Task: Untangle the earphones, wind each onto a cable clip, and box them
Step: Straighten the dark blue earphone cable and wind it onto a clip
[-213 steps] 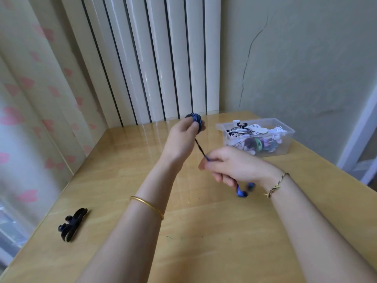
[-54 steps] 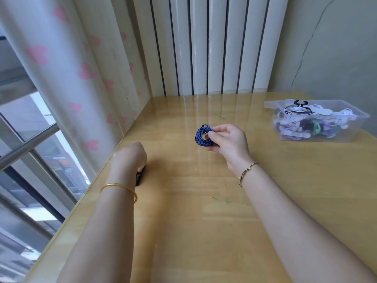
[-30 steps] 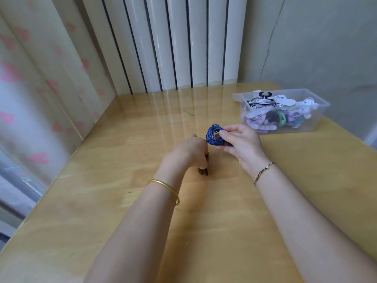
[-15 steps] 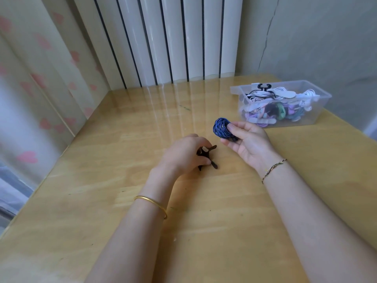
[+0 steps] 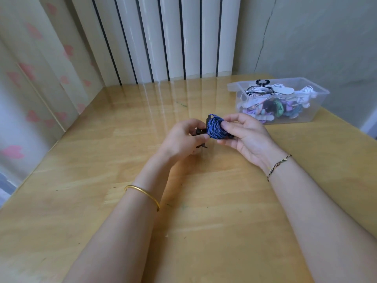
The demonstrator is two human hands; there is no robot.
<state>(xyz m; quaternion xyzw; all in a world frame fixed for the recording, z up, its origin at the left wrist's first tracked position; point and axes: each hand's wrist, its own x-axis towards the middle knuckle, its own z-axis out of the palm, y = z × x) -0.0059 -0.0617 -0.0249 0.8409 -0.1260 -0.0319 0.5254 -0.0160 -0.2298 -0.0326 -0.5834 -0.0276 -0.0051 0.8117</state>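
The right grip (image 5: 251,137) pinches a tightly wound blue earphone coil (image 5: 215,130). Touching it, the left grip (image 5: 182,140) curls round a black plastic cable clip (image 5: 199,131). Clipping and boxing look left to do, though the clear plastic box (image 5: 322,98) beyond already holds many.

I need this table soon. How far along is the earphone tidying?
Done: the clear box holds a pile of wound earphones, some on clips. In hand: the right hand pinches the blue earphone coil, already wound, while the left hand holds a black cable clip against it. Left: securing that coil in the clip and boxing it. I see no other loose earphones.
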